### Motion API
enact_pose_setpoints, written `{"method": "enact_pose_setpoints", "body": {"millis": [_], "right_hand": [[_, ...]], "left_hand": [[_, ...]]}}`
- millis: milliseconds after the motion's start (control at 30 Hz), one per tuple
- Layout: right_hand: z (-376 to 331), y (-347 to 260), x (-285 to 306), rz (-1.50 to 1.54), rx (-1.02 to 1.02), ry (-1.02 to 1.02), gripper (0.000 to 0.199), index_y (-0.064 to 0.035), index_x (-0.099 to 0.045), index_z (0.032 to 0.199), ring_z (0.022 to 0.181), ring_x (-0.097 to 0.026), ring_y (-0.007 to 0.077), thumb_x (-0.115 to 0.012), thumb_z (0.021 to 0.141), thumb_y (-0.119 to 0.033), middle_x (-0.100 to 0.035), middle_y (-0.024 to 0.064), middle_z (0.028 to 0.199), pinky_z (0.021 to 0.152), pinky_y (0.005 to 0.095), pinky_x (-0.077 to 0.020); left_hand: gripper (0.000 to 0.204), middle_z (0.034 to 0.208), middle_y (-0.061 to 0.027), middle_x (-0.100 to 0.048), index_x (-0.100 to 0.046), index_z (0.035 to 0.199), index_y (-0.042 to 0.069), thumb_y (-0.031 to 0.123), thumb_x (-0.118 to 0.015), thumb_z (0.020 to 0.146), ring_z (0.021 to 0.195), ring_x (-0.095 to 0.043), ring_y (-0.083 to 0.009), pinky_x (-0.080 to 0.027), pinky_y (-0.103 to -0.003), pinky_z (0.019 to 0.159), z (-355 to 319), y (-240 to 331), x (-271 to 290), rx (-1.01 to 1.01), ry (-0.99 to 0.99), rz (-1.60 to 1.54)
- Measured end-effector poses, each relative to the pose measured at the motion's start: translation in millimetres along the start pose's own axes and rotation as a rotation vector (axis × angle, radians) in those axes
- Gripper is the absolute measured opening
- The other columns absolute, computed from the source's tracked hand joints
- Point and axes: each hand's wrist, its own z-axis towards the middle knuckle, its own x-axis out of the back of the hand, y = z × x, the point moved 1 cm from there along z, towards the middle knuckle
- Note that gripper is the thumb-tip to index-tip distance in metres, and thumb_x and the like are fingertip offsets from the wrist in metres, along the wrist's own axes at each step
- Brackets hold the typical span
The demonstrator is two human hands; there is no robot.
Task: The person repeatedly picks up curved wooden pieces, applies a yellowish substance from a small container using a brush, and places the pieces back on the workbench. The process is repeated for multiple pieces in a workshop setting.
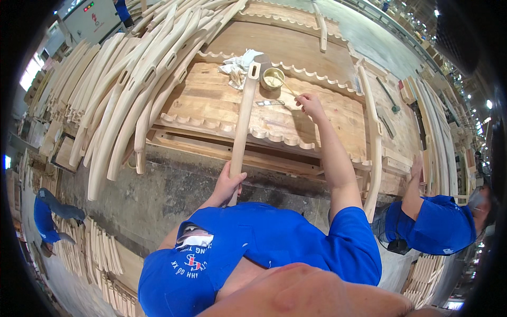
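Observation:
My left hand (228,182) is wrapped round the near end of a pale, slightly curved wooden piece (243,124). The piece slants away from me, and its far end, with an oblong slot, lies over the workbench. In my right hand (311,105), a thin stick (290,89) is pinched, its tip down in a small round cup (270,89) of cream-coloured paste. The cup stands just right of the slotted end. Nearer me lies a small flat metal piece (271,103). A crumpled white cloth (238,66) sits left of the slot.
Scalloped wooden strips (285,138) run across the bench (200,95). Many curved wooden pieces (142,79) are piled at the left. Another long piece (373,127) lies across the bench's right side. A co-worker in blue (430,224) stands at the right; another person (47,214) bends at far left.

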Motion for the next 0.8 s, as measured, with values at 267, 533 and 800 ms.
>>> {"method": "enact_pose_setpoints", "body": {"millis": [267, 533, 800], "right_hand": [[-6.0, -31.4, -7.3, 0.187, 0.087, -0.178, 0.025, -0.0053, -0.062, 0.092, 0.053, -0.041, 0.0047, -0.049, 0.092, -0.026, -0.055, -0.0007, 0.069, 0.049, 0.02, -0.0338], [6.7, -84.1, -15.3, -0.402, 0.259, 0.018, 0.024, -0.0038, -0.065, 0.093, 0.066, -0.056, 0.0152, -0.051, 0.088, -0.023, -0.059, 0.0056, 0.068, 0.061, 0.0291, -0.0433], [-3.2, -84.0, -27.1, -0.655, 0.803, 0.409, 0.012, -0.0111, -0.064, 0.084, 0.071, -0.058, 0.0254, -0.061, 0.082, -0.022, -0.061, 0.0062, 0.073, 0.063, 0.0362, -0.0457]], "left_hand": [[0.042, 0.068, -0.003, -0.046, -0.035, 0.12, 0.007, 0.014, -0.058, 0.085, 0.043, -0.047, -0.011, -0.041, -0.026, 0.038, -6.3, 12.6, -4.4, 0.051, -0.03, 0.008], [0.043, 0.065, -0.0036, -0.046, -0.035, 0.121, 0.006, 0.013, -0.057, 0.085, 0.043, -0.047, -0.012, -0.041, -0.027, 0.038, -6.0, 14.0, -4.2, 0.039, -0.017, 0.008], [0.045, 0.063, -0.0041, -0.046, -0.034, 0.122, 0.006, 0.013, -0.057, 0.084, 0.043, -0.047, -0.0131, -0.04, -0.027, 0.039, -4.9, 13.8, -4.6, 0.051, -0.015, -0.006]]}}
